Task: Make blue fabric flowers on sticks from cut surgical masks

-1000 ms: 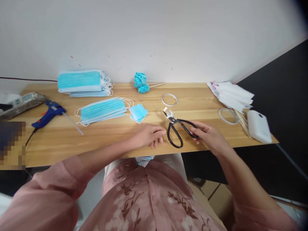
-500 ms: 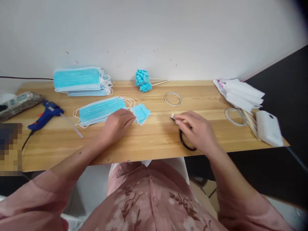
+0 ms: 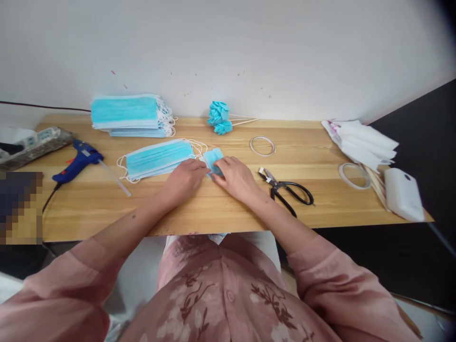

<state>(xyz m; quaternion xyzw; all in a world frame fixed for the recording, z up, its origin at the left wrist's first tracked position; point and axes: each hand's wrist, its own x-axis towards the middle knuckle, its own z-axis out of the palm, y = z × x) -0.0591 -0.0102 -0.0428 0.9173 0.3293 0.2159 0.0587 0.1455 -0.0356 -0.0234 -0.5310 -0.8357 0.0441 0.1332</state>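
Small cut pieces of blue mask fabric lie on the table between my two hands, partly covered by the fingers. My left hand is closed, its fingertips gripping the pieces' left edge. From the right, my right hand pinches the same pieces, with fingers curled over them and the thumb at the near edge. Black-handled scissors lie beside my right forearm, with white bits on their blades. Left of the pieces, a few pleated blue face masks with white ear loops lie partly behind my left hand.
A thick stack of masks and blue fabric flowers on sticks lie by the wall. Two tape rolls, white sheets and a white box-like object are rightward. A blue glue gun and power strip sit left.
My right hand has put down the scissors and moved left to the cut mask pieces. My left hand has also come to them from the table's front.
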